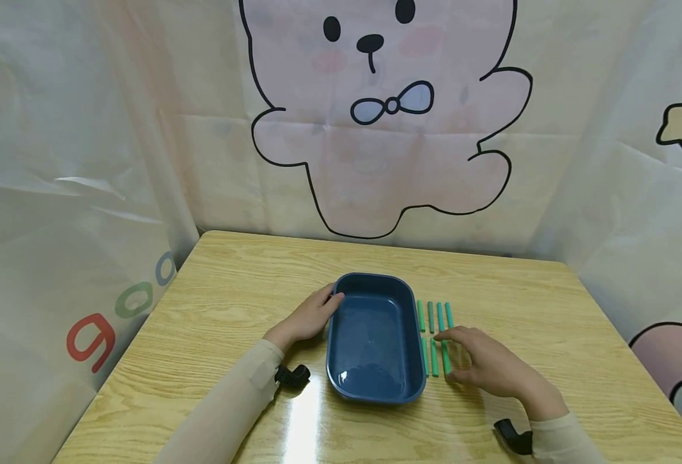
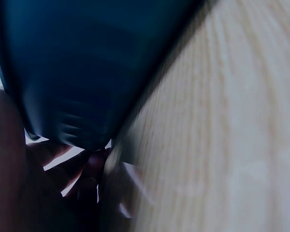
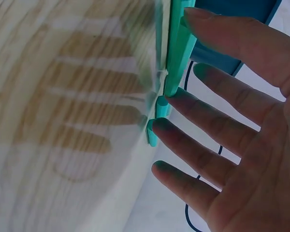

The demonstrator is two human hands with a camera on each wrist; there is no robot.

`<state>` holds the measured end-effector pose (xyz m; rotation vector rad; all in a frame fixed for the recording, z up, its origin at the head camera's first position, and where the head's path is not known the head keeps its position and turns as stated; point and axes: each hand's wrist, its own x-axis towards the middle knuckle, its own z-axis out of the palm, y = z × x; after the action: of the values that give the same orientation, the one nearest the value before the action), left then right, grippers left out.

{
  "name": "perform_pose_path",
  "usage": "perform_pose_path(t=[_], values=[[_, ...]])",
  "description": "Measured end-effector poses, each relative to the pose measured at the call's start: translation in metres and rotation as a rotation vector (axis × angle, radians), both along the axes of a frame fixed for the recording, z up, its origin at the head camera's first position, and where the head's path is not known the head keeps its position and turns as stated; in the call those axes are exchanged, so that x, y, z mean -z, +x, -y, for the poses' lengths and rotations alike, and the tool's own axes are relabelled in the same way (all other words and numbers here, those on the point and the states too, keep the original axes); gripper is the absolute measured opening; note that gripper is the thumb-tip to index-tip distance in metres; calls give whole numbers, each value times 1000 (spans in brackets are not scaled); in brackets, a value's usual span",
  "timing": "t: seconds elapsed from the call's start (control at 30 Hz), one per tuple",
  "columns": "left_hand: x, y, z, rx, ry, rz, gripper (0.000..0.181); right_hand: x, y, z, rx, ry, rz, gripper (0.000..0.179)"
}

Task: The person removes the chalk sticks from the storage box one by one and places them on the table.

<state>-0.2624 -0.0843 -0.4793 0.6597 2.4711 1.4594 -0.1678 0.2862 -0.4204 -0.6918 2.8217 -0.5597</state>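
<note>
A deep blue rectangular plastic bin with rounded corners stands on the table, nothing inside it. My left hand holds its left rim near the far corner, thumb over the edge and fingers along the outer wall; in the left wrist view those fingers lie dark against the bin's end. Right of the bin, several thin green and teal sticks lie in two rows. Above the nearer row hovers my right hand, its fingers spread. In the right wrist view its fingertips come close to the sticks; contact is unclear.
The wood-grain table reflects light near its front. Patterned curtains rise behind it and at both sides. Black wrist straps sit at both sleeves.
</note>
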Motion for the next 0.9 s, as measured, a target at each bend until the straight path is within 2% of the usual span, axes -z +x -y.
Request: perform_pose_path(t=[0.5,0.73,0.9], values=[[-1,2,-2,5,9,-1,54,8,3,-1,1,32,-15,66],[0,-1,-1,-8,-14,35,66,3,3,0,3,15,-38,69],[0,-2,3,-26,-7,62,70,-4,-1,3,-9,-12,-60,64]])
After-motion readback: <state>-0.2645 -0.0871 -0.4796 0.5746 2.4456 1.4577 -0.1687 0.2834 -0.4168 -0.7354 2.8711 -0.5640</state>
